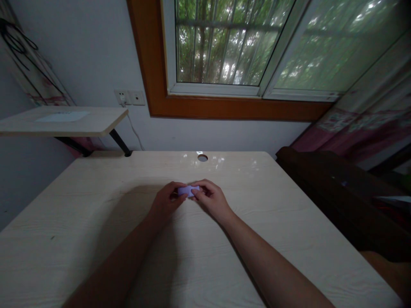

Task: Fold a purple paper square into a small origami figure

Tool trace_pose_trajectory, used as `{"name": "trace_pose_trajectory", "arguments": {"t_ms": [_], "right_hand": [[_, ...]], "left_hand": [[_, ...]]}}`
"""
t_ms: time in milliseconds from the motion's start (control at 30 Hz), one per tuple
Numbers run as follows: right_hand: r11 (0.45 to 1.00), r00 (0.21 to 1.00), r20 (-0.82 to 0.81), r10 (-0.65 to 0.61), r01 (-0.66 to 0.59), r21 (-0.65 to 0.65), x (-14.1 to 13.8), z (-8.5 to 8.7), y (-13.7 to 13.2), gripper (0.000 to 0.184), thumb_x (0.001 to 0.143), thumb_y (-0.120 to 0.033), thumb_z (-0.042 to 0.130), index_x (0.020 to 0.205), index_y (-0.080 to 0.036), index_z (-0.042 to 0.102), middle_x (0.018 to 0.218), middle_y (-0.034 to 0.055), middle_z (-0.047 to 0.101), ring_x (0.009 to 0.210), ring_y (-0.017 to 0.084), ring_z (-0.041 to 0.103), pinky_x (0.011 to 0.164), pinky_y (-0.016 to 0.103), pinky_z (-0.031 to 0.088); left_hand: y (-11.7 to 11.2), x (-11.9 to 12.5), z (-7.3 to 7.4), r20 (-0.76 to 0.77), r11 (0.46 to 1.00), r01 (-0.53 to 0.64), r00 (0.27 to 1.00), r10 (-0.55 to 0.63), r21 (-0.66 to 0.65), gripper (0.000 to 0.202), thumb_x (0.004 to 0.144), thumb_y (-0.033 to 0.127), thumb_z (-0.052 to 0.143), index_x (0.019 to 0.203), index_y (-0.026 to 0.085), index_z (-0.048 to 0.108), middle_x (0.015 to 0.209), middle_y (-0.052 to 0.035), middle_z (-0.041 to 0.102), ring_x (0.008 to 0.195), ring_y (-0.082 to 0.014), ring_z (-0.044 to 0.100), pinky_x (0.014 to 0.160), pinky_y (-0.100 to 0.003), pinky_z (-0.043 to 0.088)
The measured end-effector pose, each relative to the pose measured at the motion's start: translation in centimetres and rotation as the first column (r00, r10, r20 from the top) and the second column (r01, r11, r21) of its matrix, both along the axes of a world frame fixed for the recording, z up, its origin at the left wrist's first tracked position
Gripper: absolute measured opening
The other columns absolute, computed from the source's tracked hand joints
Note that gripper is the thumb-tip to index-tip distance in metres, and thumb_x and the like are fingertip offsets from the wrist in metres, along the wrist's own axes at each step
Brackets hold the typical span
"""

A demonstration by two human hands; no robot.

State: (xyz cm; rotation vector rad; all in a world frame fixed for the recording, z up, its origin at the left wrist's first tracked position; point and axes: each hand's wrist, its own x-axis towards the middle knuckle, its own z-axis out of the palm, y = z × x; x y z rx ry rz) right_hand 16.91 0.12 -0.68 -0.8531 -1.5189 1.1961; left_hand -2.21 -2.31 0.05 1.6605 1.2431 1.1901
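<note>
A small flat purple piece (pixel 186 191), perhaps folded paper, is held between both hands over the middle of the pale wooden desk (pixel 205 248). My left hand (pixel 166 197) pinches its left end between thumb and fingers. At the right end, my right hand (pixel 210 196) grips it, with the thumb lying across its front face. The fingers partly cover both ends, and I cannot tell exactly what kind of thing it is.
A raised shelf (pixel 112 122) on black legs stands at the back left, bearing a white sheet (pixel 64 116). A cable hole (pixel 202 158) pierces the desk near its back edge. Wall sockets (pixel 130 97) and a window (pixel 224 47) lie behind. Dark furniture (pixel 321 188) stands right of the desk.
</note>
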Motion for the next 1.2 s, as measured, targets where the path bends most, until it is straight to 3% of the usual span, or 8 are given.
{"name": "trace_pose_trajectory", "arguments": {"t_ms": [500, 1200], "right_hand": [[0.997, 0.998, -0.053, 0.025, -0.028, -0.067, -0.14, -0.12, -0.09, 0.027, 0.082, -0.035, 0.071, 0.106, -0.023, 0.068, 0.074, -0.0021, 0.062, 0.066, 0.011, 0.062, 0.062, 0.024, 0.055], [0.999, 0.999, -0.012, 0.034, -0.035, -0.033, -0.15, 0.36, -0.38, 0.026, 0.082, -0.029, 0.07, 0.107, -0.023, 0.066, 0.077, -0.0015, 0.064, 0.065, 0.011, 0.062, 0.06, 0.023, 0.051]], "left_hand": [[-0.18, -0.02, 0.13, -0.071, 0.999, -0.013, 0.997, 0.015, 0.032, 0.022, 0.083, 0.029, 0.066, 0.103, 0.02, 0.065, 0.097, -0.0035, 0.07, 0.083, -0.0157, 0.066, 0.074, -0.026, 0.053], [-0.31, 0.16, 0.56, -0.092, 1.0, 0.007, 0.996, -0.008, -0.011, 0.019, 0.082, 0.027, 0.065, 0.1, 0.02, 0.066, 0.096, -0.0033, 0.071, 0.085, -0.0165, 0.066, 0.075, -0.026, 0.052]]}}
